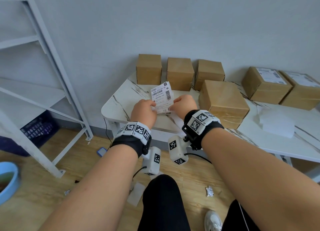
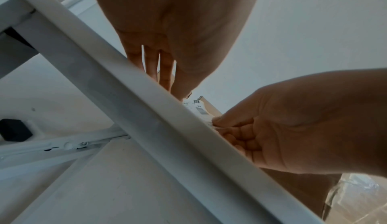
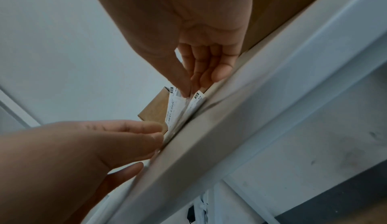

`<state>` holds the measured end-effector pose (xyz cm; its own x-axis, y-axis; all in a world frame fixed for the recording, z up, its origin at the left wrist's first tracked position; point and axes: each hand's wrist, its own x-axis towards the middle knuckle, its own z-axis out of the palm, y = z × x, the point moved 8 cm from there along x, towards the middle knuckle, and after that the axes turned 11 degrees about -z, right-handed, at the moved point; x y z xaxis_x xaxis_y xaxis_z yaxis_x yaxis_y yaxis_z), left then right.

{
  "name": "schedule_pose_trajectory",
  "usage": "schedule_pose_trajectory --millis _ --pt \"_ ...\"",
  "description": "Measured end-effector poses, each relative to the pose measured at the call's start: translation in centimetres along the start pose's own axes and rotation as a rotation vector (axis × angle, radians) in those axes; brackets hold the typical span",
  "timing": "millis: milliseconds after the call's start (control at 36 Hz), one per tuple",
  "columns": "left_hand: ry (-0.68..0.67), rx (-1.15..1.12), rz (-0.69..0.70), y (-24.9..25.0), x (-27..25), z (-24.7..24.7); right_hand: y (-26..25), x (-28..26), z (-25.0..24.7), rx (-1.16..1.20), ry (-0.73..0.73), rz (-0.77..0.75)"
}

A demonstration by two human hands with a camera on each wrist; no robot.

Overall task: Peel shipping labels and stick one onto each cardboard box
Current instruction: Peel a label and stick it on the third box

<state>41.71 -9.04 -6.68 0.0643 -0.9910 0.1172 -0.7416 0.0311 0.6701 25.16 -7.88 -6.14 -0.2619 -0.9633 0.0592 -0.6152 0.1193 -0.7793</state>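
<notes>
Both hands at frame centre in the head view, over the front edge of the white marbled worktop (image 1: 119,106). Left hand (image 1: 143,112) and right hand (image 1: 184,105) each pinch the stack of shipping labels (image 1: 161,96): left grip closed on its lower-left edge, right grip closed on its lower-right edge. Stack stands tilted up off the worktop, barcodes facing the camera. Right wrist view: thumb and fingers (image 3: 220,71) of the right hand clamp the label sheets, which fan slightly apart.

Boxes: three small cardboard boxes (image 1: 180,73) in a row against the wall, just behind the labels, no label visible on them. Larger taped box (image 1: 223,102) right of the hands, top bare. Two labelled boxes (image 1: 266,85) at far right, touching side by side, white labels on top.

Loose white backing sheet (image 1: 277,125) on the worktop at lower right. Grey shelving frame (image 1: 52,66) fills the left.
</notes>
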Motion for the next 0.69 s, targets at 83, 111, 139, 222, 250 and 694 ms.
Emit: schedule_pose_trajectory --millis 83,111,139,222,250,694 --pt "0.014 -0.032 -0.024 0.1 0.1 -0.6 -0.2 -0.1 -0.5 0.034 0.024 -0.032" --pt "0.017 -0.043 -0.031 0.3 0.1 -0.8 -0.4 -0.1 -0.6 0.044 0.031 -0.042" --pt "0.021 -0.051 -0.035 0.5 0.1 -1.0 -0.5 -0.1 -0.8 0.053 0.038 -0.053" --pt "0.020 -0.059 -0.032 1.3 0.0 -1.5 -0.9 -0.2 -1.2 0.066 0.040 -0.069" --pt "0.017 -0.057 -0.032 1.5 -0.1 -1.6 -1.0 -0.3 -1.3 0.066 0.037 -0.070" --pt "-0.023 -0.071 -0.041 3.8 -1.3 -1.6 -2.1 -2.1 -5.2 0.121 0.172 -0.182"
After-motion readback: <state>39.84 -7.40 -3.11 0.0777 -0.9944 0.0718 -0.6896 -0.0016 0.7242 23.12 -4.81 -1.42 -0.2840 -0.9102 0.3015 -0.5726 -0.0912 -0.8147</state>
